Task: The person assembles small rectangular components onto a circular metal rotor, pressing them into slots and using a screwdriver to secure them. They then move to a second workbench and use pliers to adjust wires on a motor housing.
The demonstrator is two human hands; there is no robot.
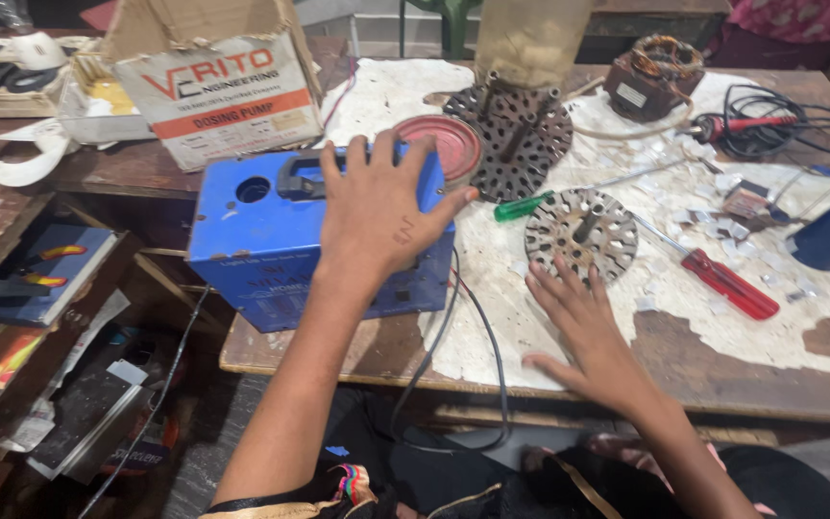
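With the left hand (377, 216) spread flat on the blue box (271, 235), steadying it looks wise, while the right hand (593, 332) rests open beside the slotted disc (583, 231).

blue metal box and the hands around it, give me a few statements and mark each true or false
1. The left hand lies spread flat on top of the blue metal box. True.
2. The right hand grips the red-handled screwdriver. False: it rests open on the table, fingers by the perforated metal disc; the screwdriver lies apart.
3. A green-handled screwdriver lies between the two perforated discs. True.
4. The cardboard box stands on top of the blue box. False: it stands behind it.
5. A black cable hangs over the table's front edge. True.
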